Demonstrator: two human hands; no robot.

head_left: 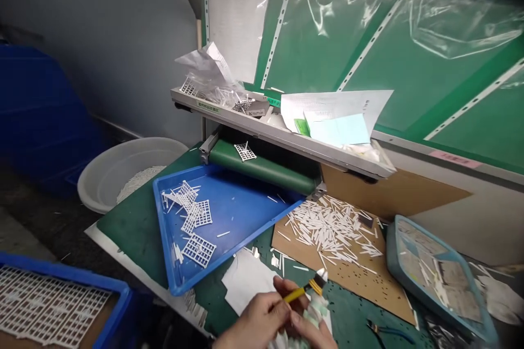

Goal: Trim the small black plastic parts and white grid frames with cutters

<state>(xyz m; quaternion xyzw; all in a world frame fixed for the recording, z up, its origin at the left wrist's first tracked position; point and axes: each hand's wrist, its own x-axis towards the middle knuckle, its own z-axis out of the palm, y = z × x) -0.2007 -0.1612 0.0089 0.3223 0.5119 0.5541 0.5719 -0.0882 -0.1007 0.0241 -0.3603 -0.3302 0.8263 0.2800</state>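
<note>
At the bottom centre, close to the body, pinches the yellow handle of a hand tool [293, 295] between thumb and fingers of the left hand [256, 319], closed around it. Curls the right hand [313, 335] partly shut beside some pale green-and-white wrapping [314, 311], perhaps to steady the tool from that side; cannot tell how firmly. Points the silver tip up and away, presumably to keep fingertips clear, near white paper [245, 281] on the green tabletop [135, 218]. To the right, shows white sticks [327, 226] heaped on cardboard [380, 289], probably to keep them gathered, with blue-handled pliers [382, 330] lying nearer, within reach. To the left, shows a blue tray [233, 212] with white grid pieces [200, 251], set below the end of a green belt [262, 166], likely to catch anything dropping off. Farther left, includes a pale tub [98, 174] of white bits
</note>
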